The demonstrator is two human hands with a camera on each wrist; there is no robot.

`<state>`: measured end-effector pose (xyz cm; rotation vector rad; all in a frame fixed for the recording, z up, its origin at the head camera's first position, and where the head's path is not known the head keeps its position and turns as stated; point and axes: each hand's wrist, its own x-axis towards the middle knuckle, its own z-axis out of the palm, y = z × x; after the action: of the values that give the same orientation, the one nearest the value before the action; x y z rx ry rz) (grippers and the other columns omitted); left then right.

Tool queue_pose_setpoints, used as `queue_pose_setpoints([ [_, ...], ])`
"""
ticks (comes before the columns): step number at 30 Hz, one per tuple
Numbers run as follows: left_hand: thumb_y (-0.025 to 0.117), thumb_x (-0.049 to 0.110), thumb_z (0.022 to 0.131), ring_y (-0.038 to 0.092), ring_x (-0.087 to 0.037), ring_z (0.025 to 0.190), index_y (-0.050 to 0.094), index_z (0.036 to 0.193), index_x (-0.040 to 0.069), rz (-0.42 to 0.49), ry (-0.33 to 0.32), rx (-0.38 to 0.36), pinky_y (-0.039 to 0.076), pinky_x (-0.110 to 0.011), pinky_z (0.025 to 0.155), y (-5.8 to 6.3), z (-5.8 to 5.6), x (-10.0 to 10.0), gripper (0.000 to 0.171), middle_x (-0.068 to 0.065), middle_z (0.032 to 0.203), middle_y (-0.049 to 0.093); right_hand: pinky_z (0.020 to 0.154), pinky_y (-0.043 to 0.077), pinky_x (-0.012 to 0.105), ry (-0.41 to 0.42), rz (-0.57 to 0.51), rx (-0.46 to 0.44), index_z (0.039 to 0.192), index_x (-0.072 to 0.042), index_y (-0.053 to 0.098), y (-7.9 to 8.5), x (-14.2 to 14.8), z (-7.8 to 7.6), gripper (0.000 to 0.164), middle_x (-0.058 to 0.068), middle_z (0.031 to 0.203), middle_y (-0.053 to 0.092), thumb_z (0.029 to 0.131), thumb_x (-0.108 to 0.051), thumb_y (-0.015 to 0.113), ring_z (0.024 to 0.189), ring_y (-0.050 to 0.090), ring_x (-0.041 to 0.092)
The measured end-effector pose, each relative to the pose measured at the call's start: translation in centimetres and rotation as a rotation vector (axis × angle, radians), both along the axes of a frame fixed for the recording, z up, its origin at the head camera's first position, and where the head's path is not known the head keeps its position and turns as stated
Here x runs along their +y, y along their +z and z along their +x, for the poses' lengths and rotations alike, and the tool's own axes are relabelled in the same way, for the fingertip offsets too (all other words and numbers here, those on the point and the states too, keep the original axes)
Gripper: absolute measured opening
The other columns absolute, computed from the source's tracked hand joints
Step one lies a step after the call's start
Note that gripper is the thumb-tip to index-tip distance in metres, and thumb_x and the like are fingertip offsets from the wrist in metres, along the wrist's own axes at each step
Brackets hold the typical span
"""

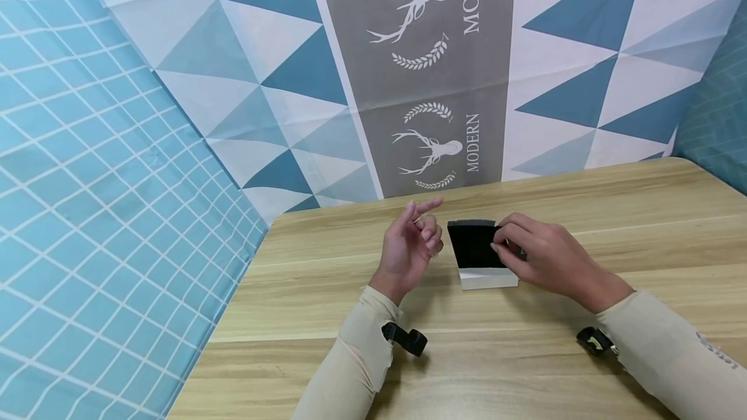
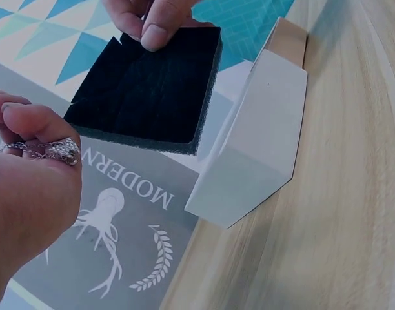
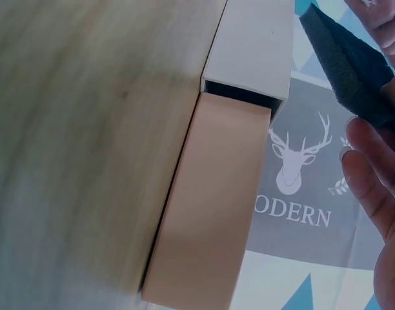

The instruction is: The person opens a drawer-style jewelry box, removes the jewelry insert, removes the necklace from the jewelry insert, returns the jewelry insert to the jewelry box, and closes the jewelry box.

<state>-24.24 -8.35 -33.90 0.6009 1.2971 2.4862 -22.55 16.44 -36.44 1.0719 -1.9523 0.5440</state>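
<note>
In the left wrist view a fine silver chain (image 2: 63, 151) lies bunched in my left hand (image 1: 408, 248), held by its curled fingers. The index finger of that hand points forward. My right hand (image 1: 545, 253) pinches a square black foam pad (image 2: 146, 90) by one edge, thumb on its dark face. The pad hangs in the air above a small white box (image 2: 259, 129). A tan drawer (image 3: 207, 200) sticks out of one end of the box. The drawer's inside cannot be seen, and in the head view pad and hand cover most of the box.
The box rests on a wood-grain table (image 1: 303, 316). Behind the table hangs a cloth with blue triangles and a grey deer-print band (image 1: 443, 89). A light blue gridded cloth (image 1: 105, 199) runs along the left edge.
</note>
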Motion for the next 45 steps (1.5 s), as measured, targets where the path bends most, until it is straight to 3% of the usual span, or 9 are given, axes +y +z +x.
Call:
queue_pose_setpoints([
  [11,0.040,0.034,0.104,0.041,-0.007,0.056,0.061,0.122,0.011,-0.082,0.024,-0.005,0.034,-0.021,0.056,0.0,-0.1,-0.1,0.036,0.007,0.063,0.043,0.051,0.048,0.027,0.000,0.001,-0.002,0.086,-0.013,0.067,0.1,0.0,0.1,0.032,-0.003,0.091,0.064,0.102,-0.033,0.048,0.065,0.060,0.007],
  [26,0.047,0.023,0.104,0.043,-0.009,0.057,0.061,0.098,0.008,-0.277,0.141,0.026,0.034,-0.024,0.055,-0.1,-0.4,-0.3,0.022,0.004,0.065,0.040,0.050,0.047,0.026,0.002,0.007,-0.001,0.086,-0.013,0.067,0.1,-0.1,0.1,0.032,-0.003,0.090,0.064,0.102,-0.032,0.047,0.064,0.059,0.007],
  [38,0.051,0.023,0.105,0.043,-0.012,0.061,0.061,0.096,0.005,-0.457,0.200,0.102,0.039,-0.024,0.057,-0.3,-0.8,-0.8,0.022,0.001,0.069,0.045,0.051,0.048,0.026,0.001,0.012,-0.023,0.087,-0.013,0.067,0.2,-0.1,0.2,0.034,-0.003,0.092,0.065,0.103,-0.034,0.045,0.065,0.060,0.007],
  [45,0.053,0.021,0.104,0.045,-0.012,0.060,0.063,0.096,0.002,-0.514,0.264,0.095,0.042,-0.024,0.057,-0.2,-0.9,-1.2,0.023,-0.001,0.070,0.047,0.052,0.048,0.025,0.005,0.007,-0.026,0.087,-0.013,0.067,0.1,-0.1,0.2,0.034,-0.003,0.092,0.065,0.103,-0.033,0.046,0.065,0.060,0.007],
])
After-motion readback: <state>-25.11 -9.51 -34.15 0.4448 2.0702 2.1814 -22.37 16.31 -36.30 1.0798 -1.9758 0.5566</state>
